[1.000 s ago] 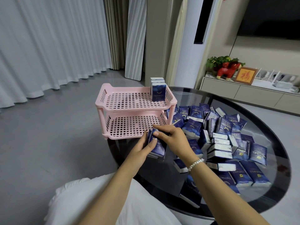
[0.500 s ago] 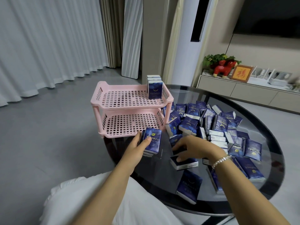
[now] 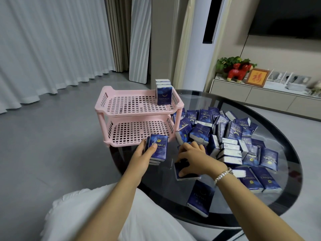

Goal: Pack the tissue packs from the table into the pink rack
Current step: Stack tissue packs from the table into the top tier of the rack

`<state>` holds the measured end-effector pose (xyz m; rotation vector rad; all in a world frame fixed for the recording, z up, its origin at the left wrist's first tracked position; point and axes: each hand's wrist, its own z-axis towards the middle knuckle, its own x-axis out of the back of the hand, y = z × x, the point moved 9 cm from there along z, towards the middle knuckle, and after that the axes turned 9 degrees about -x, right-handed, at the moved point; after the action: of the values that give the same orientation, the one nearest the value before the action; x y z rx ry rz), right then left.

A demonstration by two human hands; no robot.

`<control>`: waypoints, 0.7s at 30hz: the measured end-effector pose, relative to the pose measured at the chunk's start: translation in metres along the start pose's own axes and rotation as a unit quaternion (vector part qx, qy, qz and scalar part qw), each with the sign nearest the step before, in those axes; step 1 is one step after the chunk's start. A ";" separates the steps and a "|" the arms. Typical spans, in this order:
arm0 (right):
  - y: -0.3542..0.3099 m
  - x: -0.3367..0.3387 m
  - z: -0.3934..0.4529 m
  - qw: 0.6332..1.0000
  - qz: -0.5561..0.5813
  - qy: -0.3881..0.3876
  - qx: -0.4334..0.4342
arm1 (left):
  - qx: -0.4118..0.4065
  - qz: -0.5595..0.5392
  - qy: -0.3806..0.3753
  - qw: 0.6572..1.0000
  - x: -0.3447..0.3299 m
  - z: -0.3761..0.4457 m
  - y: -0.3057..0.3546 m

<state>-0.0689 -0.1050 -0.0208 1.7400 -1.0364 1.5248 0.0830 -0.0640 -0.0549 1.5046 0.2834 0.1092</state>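
A two-tier pink rack [image 3: 111,110] stands at the left edge of the round glass table [image 3: 271,200]. A row of blue tissue packs [image 3: 164,94] stands upright at the back right of its top tier; the lower tier looks bare. My left hand [image 3: 141,158] holds a small stack of blue packs [image 3: 158,147] upright just in front of the rack's lower tier. My right hand [image 3: 193,159] grips a single pack [image 3: 186,173] lying flat on the glass. Several loose packs [image 3: 232,136] are heaped to the right of the rack.
One more pack [image 3: 199,200] lies near the table's front edge. Behind the table are a low cabinet [image 3: 260,96] with a red figurine, a plant and a framed picture, a tall white unit [image 3: 199,49], and curtains at the left. My white-clothed lap [image 3: 83,218] is below.
My right hand left the stack in my left hand and moved right and down onto a flat pack on the glass, closing round it. The left hand has kept its stack by the rack.
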 end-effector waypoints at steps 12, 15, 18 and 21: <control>0.002 -0.006 -0.004 1.000 0.004 -0.008 -0.005 | -0.007 -0.018 0.024 1.000 0.005 -0.001 0.002; -0.004 -0.010 -0.005 1.000 0.001 -0.023 0.001 | -0.006 -0.016 0.024 1.000 0.005 0.001 0.001; -0.013 -0.009 -0.004 0.999 0.045 -0.011 0.012 | -0.008 -0.020 0.034 0.999 0.007 0.001 0.000; -0.022 -0.006 -0.004 0.995 0.094 0.010 0.020 | -0.022 -0.025 0.052 0.998 0.012 0.000 0.003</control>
<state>-0.0525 -0.0899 -0.0245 1.6901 -1.1955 1.6862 0.0948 -0.0609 -0.0531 1.4501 0.3992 0.1531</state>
